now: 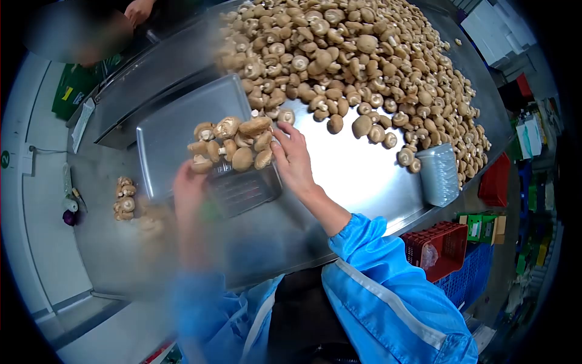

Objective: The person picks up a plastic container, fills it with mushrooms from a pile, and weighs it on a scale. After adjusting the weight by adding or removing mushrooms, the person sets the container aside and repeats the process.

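Note:
In the middle of the view several brown mushrooms (242, 159) sit in a cluster over a scale with a dark panel (242, 191). My right hand (292, 156) is at the cluster's right side, its fingers curved against the outer mushrooms. At the lower left of the cluster is my left hand (191, 185), blurred, with its fingertips near a mushroom with a pale stem. Whether that hand grips it cannot be made out. A grey tray (176, 121) lies behind the cluster. Beyond it a large heap of mushrooms (345, 54) covers the back of the metal table (357, 176).
Stacked clear trays (439, 175) stand at the heap's right end. A small group of mushrooms (124, 199) lies at the left. Red crates (445, 246) and a blue crate (470, 276) are beyond the right edge. Another person's hand (139, 11) shows at the top left.

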A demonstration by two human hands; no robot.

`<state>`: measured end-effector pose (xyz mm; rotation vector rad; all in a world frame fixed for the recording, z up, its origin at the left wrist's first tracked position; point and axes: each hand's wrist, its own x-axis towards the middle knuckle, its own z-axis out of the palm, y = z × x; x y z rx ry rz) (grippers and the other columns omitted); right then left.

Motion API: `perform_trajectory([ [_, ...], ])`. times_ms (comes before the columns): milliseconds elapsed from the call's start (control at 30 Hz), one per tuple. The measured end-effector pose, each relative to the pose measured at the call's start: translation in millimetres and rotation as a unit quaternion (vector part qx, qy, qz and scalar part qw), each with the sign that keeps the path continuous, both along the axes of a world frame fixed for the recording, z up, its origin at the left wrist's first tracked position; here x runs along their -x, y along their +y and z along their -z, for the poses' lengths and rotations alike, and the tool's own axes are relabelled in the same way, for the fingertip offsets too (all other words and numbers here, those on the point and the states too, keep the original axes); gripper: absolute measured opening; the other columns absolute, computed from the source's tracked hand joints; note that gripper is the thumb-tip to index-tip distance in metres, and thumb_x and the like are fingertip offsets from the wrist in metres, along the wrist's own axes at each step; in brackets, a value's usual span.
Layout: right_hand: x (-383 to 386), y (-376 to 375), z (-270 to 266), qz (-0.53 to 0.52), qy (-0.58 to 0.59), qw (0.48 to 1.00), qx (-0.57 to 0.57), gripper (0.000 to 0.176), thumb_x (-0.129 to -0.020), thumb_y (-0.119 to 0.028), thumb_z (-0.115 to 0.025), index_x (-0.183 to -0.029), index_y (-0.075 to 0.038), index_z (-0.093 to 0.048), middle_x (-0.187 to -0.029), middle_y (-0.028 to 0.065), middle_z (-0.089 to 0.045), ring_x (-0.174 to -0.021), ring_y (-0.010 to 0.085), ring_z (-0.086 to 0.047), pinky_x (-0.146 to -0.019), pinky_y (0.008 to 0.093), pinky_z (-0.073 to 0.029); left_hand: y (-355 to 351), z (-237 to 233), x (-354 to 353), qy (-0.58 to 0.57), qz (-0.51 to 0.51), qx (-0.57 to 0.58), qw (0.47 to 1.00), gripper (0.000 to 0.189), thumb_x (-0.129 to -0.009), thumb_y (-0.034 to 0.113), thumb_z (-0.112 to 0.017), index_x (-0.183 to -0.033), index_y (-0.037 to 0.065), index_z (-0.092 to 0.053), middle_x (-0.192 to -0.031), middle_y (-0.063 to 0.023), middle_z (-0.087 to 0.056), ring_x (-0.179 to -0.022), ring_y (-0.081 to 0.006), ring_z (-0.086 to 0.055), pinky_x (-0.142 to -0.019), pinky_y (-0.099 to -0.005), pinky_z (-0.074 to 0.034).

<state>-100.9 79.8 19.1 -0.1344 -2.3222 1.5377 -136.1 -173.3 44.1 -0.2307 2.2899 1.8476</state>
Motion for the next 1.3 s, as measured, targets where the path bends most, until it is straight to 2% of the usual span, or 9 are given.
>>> perform_trajectory([
  [133, 14, -31, 15, 0.008, 0.031, 0.996, -0.089, 0.032, -0.097, -0.015, -0.055, -0.123, 0.002, -0.062, -0.146, 0.0196, -0.042, -0.136, 0.0389, -0.035, -0.114, 0.0435, -0.030, -48, 33, 19, 0.151, 0.007, 0.290, 0.945, 0.042, -0.077, 0.005, -0.071, -0.118, 0.001, -0.062, -0.130, -0.0149, -0.056, -0.122, -0.0318, -0.052, -0.107, -0.0442, -0.041],
  [233, 19, -42, 21, 0.011, 0.025, 0.994, -0.103, 0.032, -0.094, -0.013, -0.059, -0.123, 0.002, -0.063, -0.146, 0.0219, -0.042, -0.137, 0.0425, -0.034, -0.114, 0.0469, -0.030, -53, 40, 22, 0.198, 0.004, 0.425, 0.883, 0.041, -0.081, 0.001, -0.065, -0.122, 0.002, -0.061, -0.132, -0.0127, -0.054, -0.120, -0.0262, -0.054, -0.102, -0.0343, -0.043],
  [433, 5, -20, 22, -0.013, 0.005, 1.000, -0.018, 0.033, -0.097, -0.013, -0.053, -0.128, -0.002, -0.057, -0.140, 0.0209, -0.046, -0.130, 0.0389, -0.045, -0.109, 0.0432, -0.038, -78, 69, 16, 0.256, -0.018, 0.300, 0.919, 0.041, -0.085, -0.004, -0.062, -0.126, 0.002, -0.060, -0.138, -0.0124, -0.052, -0.121, -0.0229, -0.053, -0.104, -0.0343, -0.043],
  [533, -12, 19, 34, 0.046, -0.013, 0.993, -0.109, 0.038, -0.094, -0.010, -0.056, -0.132, -0.004, -0.055, -0.141, 0.0201, -0.046, -0.130, 0.0384, -0.045, -0.110, 0.0429, -0.036, -85, 39, 1, 0.121, -0.102, 0.144, 0.977, 0.039, -0.089, -0.005, -0.058, -0.128, 0.001, -0.058, -0.132, -0.0101, -0.056, -0.115, -0.0181, -0.056, -0.101, -0.0303, -0.043],
  [700, -51, 108, 79, 0.125, -0.115, 0.897, -0.408, 0.049, -0.086, -0.007, -0.066, -0.134, -0.007, -0.055, -0.141, 0.0187, -0.048, -0.132, 0.0398, -0.043, -0.113, 0.0475, -0.032, -98, 2, 1, 0.175, -0.139, 0.076, 0.972, 0.042, -0.091, -0.002, -0.057, -0.132, 0.000, -0.056, -0.125, -0.0103, -0.062, -0.104, -0.0162, -0.061, -0.089, -0.0287, -0.049],
  [767, -61, 132, 87, 0.076, -0.119, 0.932, -0.334, 0.051, -0.085, -0.007, -0.067, -0.135, -0.009, -0.054, -0.138, 0.0169, -0.051, -0.132, 0.0403, -0.043, -0.113, 0.0486, -0.032, -98, -9, 8, 0.185, -0.132, 0.051, 0.972, 0.042, -0.091, -0.002, -0.057, -0.132, -0.001, -0.056, -0.122, -0.0101, -0.064, -0.100, -0.0151, -0.062, -0.087, -0.0263, -0.050],
  [1000, -60, 123, 82, 0.085, -0.128, 0.935, -0.321, 0.050, -0.090, -0.013, -0.065, -0.137, -0.005, -0.051, -0.138, 0.0173, -0.052, -0.134, 0.0385, -0.041, -0.114, 0.0452, -0.032, -13, -44, 44, 0.248, 0.023, 0.140, 0.958, 0.034, -0.090, 0.006, -0.063, -0.124, 0.005, -0.063, -0.119, -0.0082, -0.066, -0.102, -0.0185, -0.065, -0.090, -0.0296, -0.050],
  [1200, -61, 123, 87, 0.112, -0.126, 0.945, -0.281, 0.047, -0.092, -0.015, -0.064, -0.135, -0.003, -0.051, -0.136, 0.0199, -0.053, -0.133, 0.0400, -0.043, -0.112, 0.0479, -0.033, 50, -38, 74, 0.385, 0.239, 0.275, 0.848, 0.042, -0.083, 0.009, -0.070, -0.125, 0.009, -0.063, -0.126, -0.0113, -0.063, -0.124, -0.0354, -0.054, -0.104, -0.0414, -0.043],
  [1300, -66, 124, 83, 0.121, -0.123, 0.951, -0.256, 0.043, -0.091, -0.014, -0.066, -0.130, -0.003, -0.054, -0.131, 0.0203, -0.056, -0.128, 0.0391, -0.048, -0.110, 0.0458, -0.037, 62, -34, 79, 0.352, 0.299, 0.328, 0.824, 0.041, -0.083, 0.009, -0.071, -0.123, 0.008, -0.063, -0.123, -0.0116, -0.064, -0.122, -0.0339, -0.055, -0.104, -0.0412, -0.043],
])
